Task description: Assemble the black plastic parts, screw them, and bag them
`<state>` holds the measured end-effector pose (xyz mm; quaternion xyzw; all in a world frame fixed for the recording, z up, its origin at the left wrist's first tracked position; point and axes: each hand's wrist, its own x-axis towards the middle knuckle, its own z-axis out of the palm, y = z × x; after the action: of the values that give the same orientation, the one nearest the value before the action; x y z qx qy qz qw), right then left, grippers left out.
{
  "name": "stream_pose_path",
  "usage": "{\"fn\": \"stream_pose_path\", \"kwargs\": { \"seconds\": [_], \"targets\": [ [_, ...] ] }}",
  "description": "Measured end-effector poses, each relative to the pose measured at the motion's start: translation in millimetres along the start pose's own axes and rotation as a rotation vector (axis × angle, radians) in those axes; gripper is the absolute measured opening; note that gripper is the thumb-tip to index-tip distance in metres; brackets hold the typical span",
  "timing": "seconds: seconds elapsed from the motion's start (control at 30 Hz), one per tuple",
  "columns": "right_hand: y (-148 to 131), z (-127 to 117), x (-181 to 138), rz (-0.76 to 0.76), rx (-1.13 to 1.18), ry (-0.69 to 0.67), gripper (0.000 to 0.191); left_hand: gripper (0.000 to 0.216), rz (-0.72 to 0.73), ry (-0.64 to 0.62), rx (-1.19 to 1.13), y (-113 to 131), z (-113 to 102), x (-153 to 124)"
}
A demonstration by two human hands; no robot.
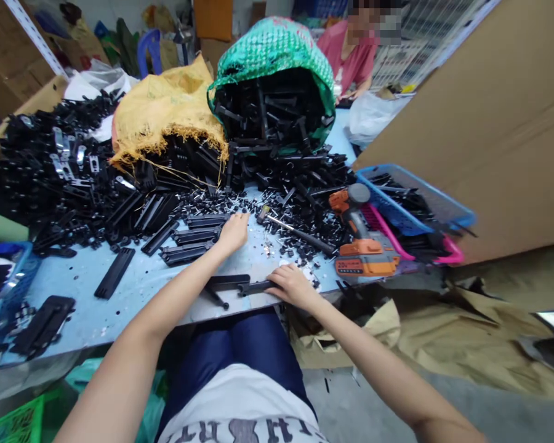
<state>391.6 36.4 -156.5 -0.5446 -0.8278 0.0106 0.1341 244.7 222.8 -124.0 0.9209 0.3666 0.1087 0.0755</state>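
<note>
My left hand is at the near edge of a scatter of small pins and black bits, just right of a stack of long black plastic pieces. Its fingers are pinched together, and whatever they hold is too small to make out. At the table's front edge, my right hand is closed on the end of a black plastic arm. That arm meets another black plastic piece lying to its left. A hammer lies beyond my right hand, its head toward the pins.
An orange cordless drill stands at the right, beside blue and pink baskets. Behind are a green sack and a yellow sack spilling black parts. A person in a pink shirt sits across the table.
</note>
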Motion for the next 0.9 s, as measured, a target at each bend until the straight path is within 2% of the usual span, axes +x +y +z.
{"fn": "stream_pose_path", "kwargs": {
  "seconds": [0.07, 0.17, 0.27, 0.33, 0.43, 0.53, 0.6, 0.7, 0.77, 0.83, 0.9],
  "targets": [
    [0, 0, -4, 0.022, 0.005, 0.012, 0.037, 0.035, 0.007, -0.018, 0.062, -3, 6, 37],
    [6, -9, 0, 0.074, -0.009, 0.048, 0.035, 0.024, 0.088, -0.047, 0.075, -6, 14, 69],
    [25, -24, 12, 0.220, -0.027, 0.095, 0.030, 0.023, 0.130, -0.057, 0.096, -8, 17, 80],
    [41, -32, 20, 0.360, -0.032, 0.113, 0.027, 0.023, 0.126, -0.035, 0.116, -9, 14, 74],
    [57, -37, 28, 0.524, -0.049, 0.092, 0.024, 0.022, 0.101, 0.134, -0.017, -12, 0, 37],
    [62, -31, 34, 0.542, -0.059, 0.035, 0.025, 0.020, 0.027, 0.388, -0.333, -20, -16, -26],
    [61, -25, 39, 0.532, -0.088, 0.010, 0.025, 0.022, -0.097, 0.479, -0.513, -26, -23, -73],
    [59, -17, 51, 0.575, -0.190, -0.010, 0.027, 0.026, -0.352, 0.513, -0.766, -32, -22, -131],
    [58, -12, 62, 0.605, -0.246, -0.047, 0.026, 0.028, -0.492, 0.512, -0.895, -32, -15, -156],
    [58, -8, 71, 0.617, -0.278, -0.086, 0.026, 0.029, -0.554, 0.512, -0.962, -30, -6, -171],
    [57, -6, 76, 0.627, -0.286, -0.079, 0.024, 0.027, -0.543, 0.522, -0.942, -28, 2, -178]
  ]
}}
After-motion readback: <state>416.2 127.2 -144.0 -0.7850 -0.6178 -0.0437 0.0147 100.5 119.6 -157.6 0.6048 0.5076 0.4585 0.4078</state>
